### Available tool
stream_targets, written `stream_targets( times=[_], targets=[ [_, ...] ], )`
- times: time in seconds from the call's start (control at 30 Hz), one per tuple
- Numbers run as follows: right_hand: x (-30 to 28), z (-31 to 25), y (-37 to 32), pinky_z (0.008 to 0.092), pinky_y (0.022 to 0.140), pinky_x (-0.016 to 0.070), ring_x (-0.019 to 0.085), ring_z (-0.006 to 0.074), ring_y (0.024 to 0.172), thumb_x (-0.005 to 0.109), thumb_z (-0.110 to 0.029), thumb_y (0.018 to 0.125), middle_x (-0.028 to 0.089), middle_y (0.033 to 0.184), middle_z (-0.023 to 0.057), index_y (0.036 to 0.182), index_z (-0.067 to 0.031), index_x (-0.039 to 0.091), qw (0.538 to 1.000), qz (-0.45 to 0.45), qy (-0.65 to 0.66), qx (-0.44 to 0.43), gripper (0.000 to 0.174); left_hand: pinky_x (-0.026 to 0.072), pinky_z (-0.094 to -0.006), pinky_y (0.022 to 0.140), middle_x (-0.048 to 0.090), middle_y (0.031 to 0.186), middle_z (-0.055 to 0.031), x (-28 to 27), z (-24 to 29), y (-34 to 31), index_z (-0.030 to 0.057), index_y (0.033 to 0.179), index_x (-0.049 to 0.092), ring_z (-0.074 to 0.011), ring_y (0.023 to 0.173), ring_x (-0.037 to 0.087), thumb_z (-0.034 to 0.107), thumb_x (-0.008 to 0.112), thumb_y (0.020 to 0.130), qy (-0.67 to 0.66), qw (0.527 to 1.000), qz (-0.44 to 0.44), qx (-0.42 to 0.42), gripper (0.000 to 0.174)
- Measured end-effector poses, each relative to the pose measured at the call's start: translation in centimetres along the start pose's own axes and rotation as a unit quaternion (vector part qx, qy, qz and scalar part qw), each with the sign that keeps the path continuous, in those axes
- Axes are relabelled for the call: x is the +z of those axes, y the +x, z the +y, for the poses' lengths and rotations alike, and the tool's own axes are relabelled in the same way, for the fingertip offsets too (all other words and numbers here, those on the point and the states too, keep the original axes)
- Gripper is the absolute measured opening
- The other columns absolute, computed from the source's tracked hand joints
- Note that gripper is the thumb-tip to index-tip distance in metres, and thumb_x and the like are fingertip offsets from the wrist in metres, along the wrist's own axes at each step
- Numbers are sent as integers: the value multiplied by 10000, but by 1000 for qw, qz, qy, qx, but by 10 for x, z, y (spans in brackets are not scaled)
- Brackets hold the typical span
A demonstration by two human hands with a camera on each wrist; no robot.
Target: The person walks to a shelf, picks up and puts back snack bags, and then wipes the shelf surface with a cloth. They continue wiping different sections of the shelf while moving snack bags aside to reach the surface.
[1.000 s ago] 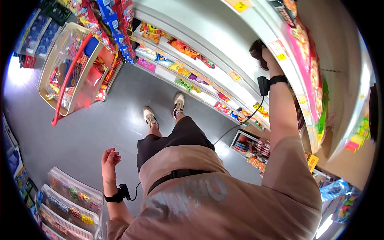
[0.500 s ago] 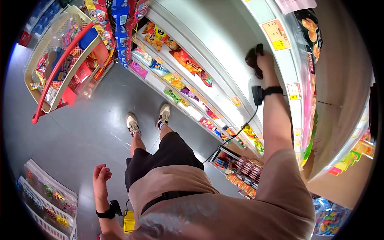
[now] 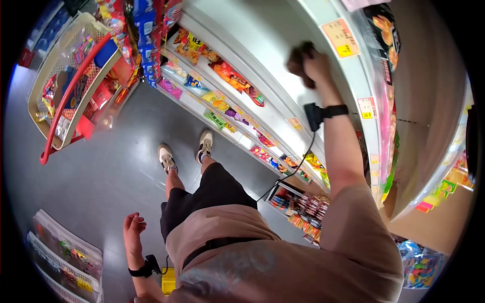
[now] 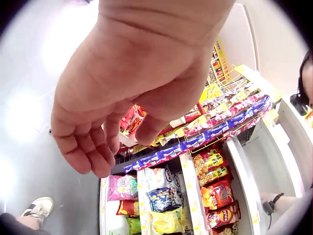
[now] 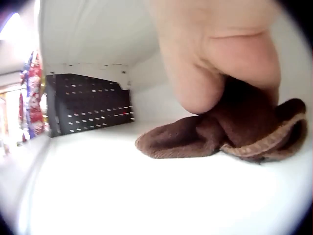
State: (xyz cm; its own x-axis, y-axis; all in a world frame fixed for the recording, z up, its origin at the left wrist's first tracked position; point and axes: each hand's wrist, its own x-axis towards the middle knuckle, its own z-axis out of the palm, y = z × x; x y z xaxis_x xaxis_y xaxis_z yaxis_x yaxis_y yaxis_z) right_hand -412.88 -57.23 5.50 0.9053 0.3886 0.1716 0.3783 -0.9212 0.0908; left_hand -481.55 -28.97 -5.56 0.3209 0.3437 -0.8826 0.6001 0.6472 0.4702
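Observation:
My right hand (image 3: 319, 70) grips a dark brown cloth (image 3: 299, 64) on a bare white shelf (image 5: 137, 196). In the right wrist view the cloth is bunched under the fingers, its lighter stitched edge showing and its folds lying on the shelf surface. Part of the cloth is hidden behind the hand. My left hand (image 3: 134, 235) hangs beside my body above the floor, fingers loosely curled. The left wrist view shows that hand (image 4: 132, 63) from close up, holding nothing.
Snack bags (image 3: 230, 76) fill the lower shelves. A cream shopping basket (image 3: 38, 103) with a red handle (image 3: 76, 86) stands at the left, loaded with packets. Hanging packets (image 3: 146, 40) flank the shelf's far end. A black perforated panel (image 5: 90, 105) stands on the shelf. Clear bins (image 3: 65, 252) sit lower left.
My right hand has slid the cloth along the shelf, leftward and away from me in the last half second. Earlier the head view shifted. My left hand stays hanging, with little change.

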Motion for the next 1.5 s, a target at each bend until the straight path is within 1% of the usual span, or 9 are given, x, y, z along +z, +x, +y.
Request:
stream_targets(
  times=[0.1,0.27,0.53,0.77,0.87,1.03,1.07,1.33,1.5],
  targets=[
    [-13,-63,-8,457,800,501,628,444,892,557,-365,905,657,919,283,1072,5,666,990,114,31,-77,420,468,-243,695,620,876,-11,4,12,-3,63,1110,584,-103,742,589,260,551,959,11,1000,-7,3,250],
    [6,87,-42,408,1028,407,526,377,1214,548,-345,927,564,1281,247,1291,30,531,982,-136,71,111,523,476,-251,711,627,879,-15,0,32,-12,50,1107,583,-108,757,597,254,544,964,-13,999,-6,36,252],
    [-68,-105,-39,398,989,429,557,374,1166,566,-353,915,596,1223,249,1248,-44,585,982,-149,119,-9,454,479,-259,697,632,885,-29,-1,43,-12,42,1122,585,-119,758,604,250,549,961,13,999,-33,27,265],
    [-66,73,-144,388,1001,430,545,274,1180,607,-282,922,583,1292,144,1278,-54,559,904,23,422,67,426,490,-265,686,631,882,-42,0,79,-12,32,1122,583,-130,746,611,225,545,961,24,997,-48,57,254],
    [-98,136,-207,396,1033,398,512,291,1230,573,-362,942,551,1333,186,1310,-43,542,943,-18,212,257,488,488,-265,683,628,888,-52,-7,88,-11,29,1124,578,-137,743,609,224,544,958,39,997,-38,50,258],
    [-88,239,-294,399,977,447,573,314,1155,638,-380,866,604,1231,213,1242,0,552,959,-110,46,258,542,488,-267,671,627,895,-62,-10,104,-9,24,1140,570,-142,727,602,249,561,947,87,994,-39,55,296],
    [-89,234,-305,400,960,459,588,318,1131,665,-372,841,616,1207,213,1224,-4,559,969,-104,-77,212,542,488,-269,671,627,895,-63,-11,108,-9,24,1142,569,-142,727,603,249,563,946,95,993,-44,57,298],
    [-106,114,-234,356,910,491,641,278,1037,687,-230,830,661,1144,150,1220,-114,614,918,-201,320,120,413,480,-267,651,624,885,-67,9,144,-5,24,1145,566,-145,723,603,234,559,946,158,983,-62,71,290],
    [-88,-23,-155,392,892,499,636,291,1036,588,-248,886,663,1156,116,1277,-217,601,932,-185,311,-2,392,475,-267,639,620,875,-73,35,164,2,17,1142,565,-151,716,599,229,557,944,203,969,-108,88,290]
  ],
)
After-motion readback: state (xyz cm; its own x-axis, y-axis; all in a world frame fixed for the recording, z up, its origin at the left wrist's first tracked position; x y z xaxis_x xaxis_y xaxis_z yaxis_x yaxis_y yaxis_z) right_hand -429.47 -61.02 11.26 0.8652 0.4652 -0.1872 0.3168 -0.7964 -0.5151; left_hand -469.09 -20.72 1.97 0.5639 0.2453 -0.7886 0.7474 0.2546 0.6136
